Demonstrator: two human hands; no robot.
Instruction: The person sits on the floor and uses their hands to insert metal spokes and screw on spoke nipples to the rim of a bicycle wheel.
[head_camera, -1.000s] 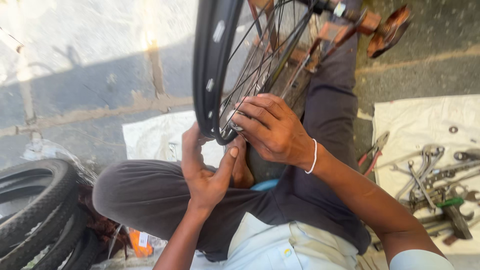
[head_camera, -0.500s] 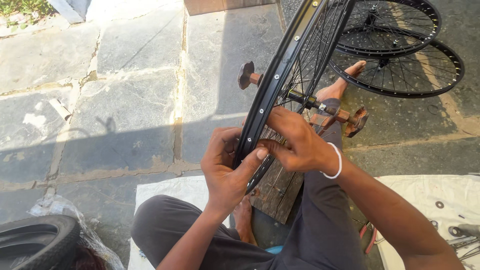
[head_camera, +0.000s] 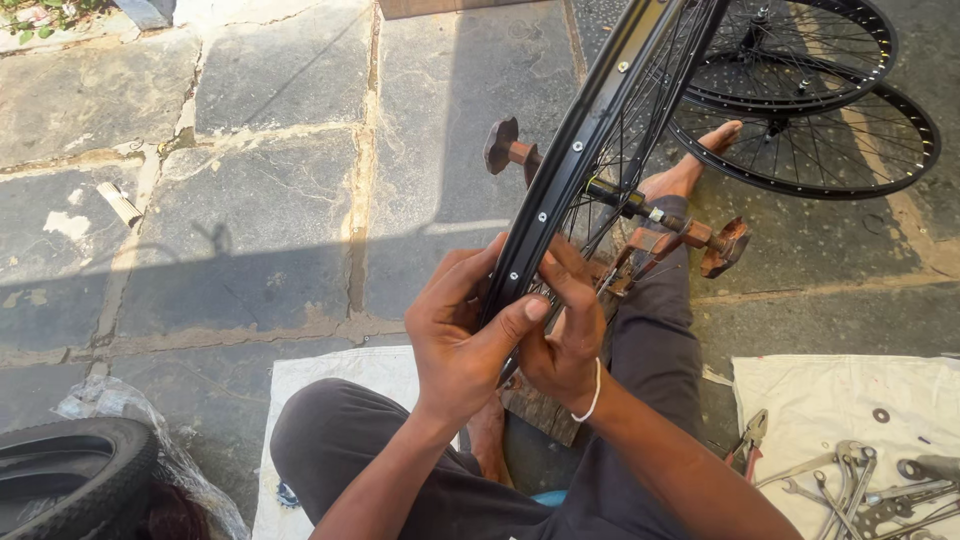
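Centre of the frame, and both hands are on the black bicycle wheel rim (head_camera: 585, 150), which stands on edge and runs from the middle up to the top right. The left hand (head_camera: 462, 335) wraps the rim's lower outer edge, thumb pressed across the black metal, a firm grip grasping the rim. The right hand (head_camera: 565, 335) sits just behind it on the spoke side, fingers curled in among the spokes (head_camera: 625, 140) and touching the rim's inner face; whether it pinches a spoke or anything small I cannot tell. A white band (head_camera: 592, 395) circles that wrist. The wheel's axle (head_camera: 635, 205) rides in a rusty brown stand (head_camera: 690, 240), one knob poking out left of the rim, the other right of centre. The person sits on the stone pavement (head_camera: 250, 200), dark trousers filling the lower middle, a bare foot (head_camera: 690, 170) stretched out beyond the stand. Upper right, two more spoked wheels (head_camera: 810, 90) lie flat on the ground, overlapping. Lower right, a white cloth (head_camera: 830, 400) carries a scatter of spanners (head_camera: 850, 480) and red-handled pliers (head_camera: 748, 440). Another pale sheet (head_camera: 330, 390) lies under the left knee. Lower left corner, a black tyre (head_camera: 70, 480) rests beside crumpled clear plastic (head_camera: 130, 410).
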